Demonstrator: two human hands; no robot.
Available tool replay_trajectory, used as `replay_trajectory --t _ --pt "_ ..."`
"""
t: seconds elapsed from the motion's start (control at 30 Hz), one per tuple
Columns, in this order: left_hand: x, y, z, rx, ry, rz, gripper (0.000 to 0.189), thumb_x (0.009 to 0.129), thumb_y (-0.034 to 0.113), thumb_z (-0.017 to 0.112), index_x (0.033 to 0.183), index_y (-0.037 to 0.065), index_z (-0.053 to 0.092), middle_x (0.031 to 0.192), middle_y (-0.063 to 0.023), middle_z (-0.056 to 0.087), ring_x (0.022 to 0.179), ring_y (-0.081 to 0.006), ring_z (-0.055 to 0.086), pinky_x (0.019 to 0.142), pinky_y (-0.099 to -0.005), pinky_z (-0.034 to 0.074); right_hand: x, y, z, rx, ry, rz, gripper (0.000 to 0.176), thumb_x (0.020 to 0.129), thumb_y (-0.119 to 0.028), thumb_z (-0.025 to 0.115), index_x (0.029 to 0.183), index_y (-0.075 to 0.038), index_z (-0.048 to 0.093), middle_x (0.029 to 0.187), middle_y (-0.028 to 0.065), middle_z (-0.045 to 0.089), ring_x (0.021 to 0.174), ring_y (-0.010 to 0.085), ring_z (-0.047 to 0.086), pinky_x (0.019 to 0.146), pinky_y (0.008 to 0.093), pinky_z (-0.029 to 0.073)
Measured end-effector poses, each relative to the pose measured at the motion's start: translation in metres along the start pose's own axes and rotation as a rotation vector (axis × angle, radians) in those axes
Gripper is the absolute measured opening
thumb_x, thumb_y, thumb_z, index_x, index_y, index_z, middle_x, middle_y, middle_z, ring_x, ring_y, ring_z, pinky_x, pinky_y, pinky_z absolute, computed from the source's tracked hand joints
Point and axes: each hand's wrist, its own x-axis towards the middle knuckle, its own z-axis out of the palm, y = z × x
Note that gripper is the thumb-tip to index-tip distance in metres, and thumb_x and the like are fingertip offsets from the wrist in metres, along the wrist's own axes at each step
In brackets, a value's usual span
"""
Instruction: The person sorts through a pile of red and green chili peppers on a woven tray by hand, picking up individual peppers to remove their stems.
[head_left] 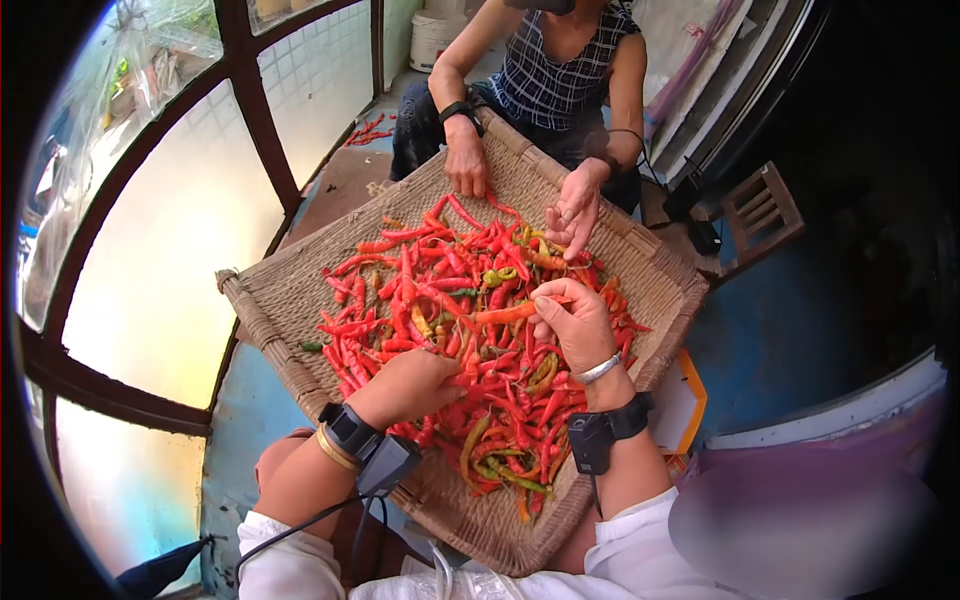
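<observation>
My right hand [574, 326] is closed in a pinch around an orange-red chili pepper [503, 314], held just over the pile. To its left, my left hand [412, 386] is at the near left side of the heap with its fingers curled down; whatever they hold is hidden. Beneath both hands a heap of mostly red chili peppers [440, 268] covers the middle of a square woven tray [470, 520]. Some green and yellowish peppers [497, 466] lie together near the front of the heap.
Across the tray sits a person in a checked top [560, 65], with one hand [467, 160] at a red pepper and the other hand [577, 208] open above the pile. A small wooden stool [763, 215] stands right. A white bucket [430, 38] stands behind.
</observation>
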Motion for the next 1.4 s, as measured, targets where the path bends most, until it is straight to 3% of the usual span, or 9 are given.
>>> replay_trajectory --t 0.17,0.3,0.37,0.5,0.87,0.97,1.07,1.2,1.4 --pt "-0.002 0.005 -0.003 -0.226 -0.071 0.102 0.023 0.078 0.022 0.060 0.081 0.000 0.055 0.067 -0.0177 0.054 0.062 -0.0303 0.054 0.058 -0.0370 0.043 0.008 0.019 0.006 -0.020 0.031 0.146 0.048 0.082 -0.013 0.057 0.122 0.005 0.039 0.082 0.0062 0.060 0.064 0.0100 0.057 0.052 0.0199 0.046" --pt "-0.002 0.003 -0.005 -0.485 -0.036 -0.010 0.021 0.082 0.021 0.059 0.084 0.000 0.056 0.065 -0.0092 0.054 0.057 -0.0155 0.051 0.055 -0.0299 0.043 -0.001 0.038 0.022 -1.332 -0.427 0.080 0.023 0.076 -0.024 0.059 0.090 -0.005 0.063 0.090 0.0141 0.059 0.080 0.0321 0.058 0.073 0.0399 0.046" --pt "0.001 0.004 -0.003 -0.834 0.017 -0.129 0.017 0.086 0.020 0.055 0.084 0.003 0.055 0.067 0.0012 0.055 0.057 -0.0057 0.050 0.053 -0.0220 0.043 0.003 0.062 0.024 -1.436 -0.413 0.069 0.022 0.077 -0.023 0.059 0.091 -0.006 0.063 0.091 0.0145 0.059 0.084 0.0309 0.058 0.073 0.0402 0.047" --pt "0.000 0.011 -0.020 -1.158 0.140 -0.280 0.011 0.088 0.017 0.052 0.087 0.006 0.053 0.072 0.0001 0.058 0.057 -0.0081 0.056 0.053 -0.0210 0.048 0.000 0.049 0.035 -1.494 -0.564 0.250 0.024 0.077 -0.022 0.059 0.095 -0.006 0.062 0.092 0.0132 0.061 0.086 0.0284 0.059 0.074 0.0399 0.048" --pt "0.010 -0.003 -0.022 -1.216 0.453 -0.313 0.008 0.084 0.011 0.055 0.091 0.007 0.053 0.074 -0.0007 0.058 0.056 -0.0070 0.054 0.051 -0.0195 0.046 -0.003 0.014 0.022 -1.424 -0.606 0.229 0.018 0.075 -0.020 0.059 0.085 -0.006 0.064 0.088 0.0135 0.063 0.085 0.0282 0.060 0.072 0.0386 0.049" --pt "0.012 -0.007 -0.018 -1.191 0.501 -0.290 0.007 0.084 0.008 0.056 0.090 0.007 0.053 0.077 -0.0017 0.060 0.057 -0.0068 0.054 0.052 -0.0190 0.046 -0.006 0.008 -0.001 -1.043 -0.590 0.041 0.019 0.074 -0.025 0.060 0.079 -0.007 0.062 0.078 0.0112 0.062 0.073 0.0302 0.059 0.063 0.0387 0.046" --pt "0.009 -0.007 -0.014 -1.154 0.503 -0.281 0.005 0.084 0.008 0.055 0.088 0.007 0.051 0.077 -0.0009 0.059 0.061 -0.0066 0.056 0.053 -0.0196 0.046 -0.011 -0.010 -0.013 -0.475 -0.649 0.170 0.022 0.072 -0.024 0.061 0.078 -0.003 0.062 0.068 0.0093 0.061 0.059 0.0200 0.057 0.056 0.0325 0.044" --pt "0.006 -0.002 -0.012 -0.992 0.495 -0.258 0.003 0.084 0.007 0.054 0.084 0.007 0.051 0.075 0.0004 0.057 0.062 -0.0041 0.053 0.053 -0.0182 0.044 -0.005 -0.007 -0.021 -0.631 -0.690 0.114 0.018 0.077 -0.018 0.061 0.081 -0.001 0.060 0.064 0.0012 0.058 0.057 0.0092 0.054 0.051 0.0237 0.043" --pt "0.005 -0.001 -0.003 -0.895 0.382 -0.248 0.005 0.082 0.009 0.057 0.083 0.005 0.054 0.071 0.0022 0.054 0.060 -0.0024 0.050 0.050 -0.0174 0.042 0.008 -0.001 -0.011 -0.170 -0.003 0.116 0.031 0.082 -0.015 0.057 0.109 0.001 0.054 0.074 0.0032 0.059 0.055 0.0072 0.054 0.048 0.0204 0.043"
